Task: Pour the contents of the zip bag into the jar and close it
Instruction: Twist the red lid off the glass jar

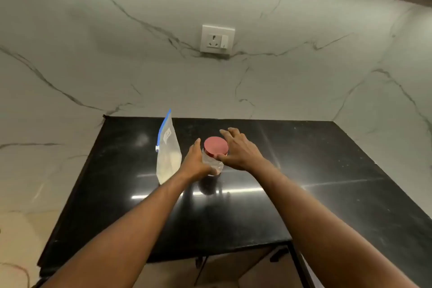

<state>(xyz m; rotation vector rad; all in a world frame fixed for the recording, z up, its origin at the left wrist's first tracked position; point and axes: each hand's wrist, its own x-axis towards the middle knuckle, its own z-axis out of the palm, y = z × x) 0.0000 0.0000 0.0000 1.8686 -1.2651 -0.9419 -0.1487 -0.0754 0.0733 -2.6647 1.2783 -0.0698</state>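
While both arms reach forward over the tabletop (327, 170), the scene reads as follows.
Left hand (195, 163): wrapped around the clear body of the jar (213, 163), fingers closed on its left side.
Right hand (238, 149): fingers spread, thumb pressed against the near rim of the lid (215, 145), other fingers reaching past its right edge.
Jar: upright between the two hands, its red lid on.
Zip bag (168, 154): upright just left of the left hand, not touched, blue zip strip at the top, pale contents in the lower part.
Wall socket (217, 40): on the marble wall behind, well apart.
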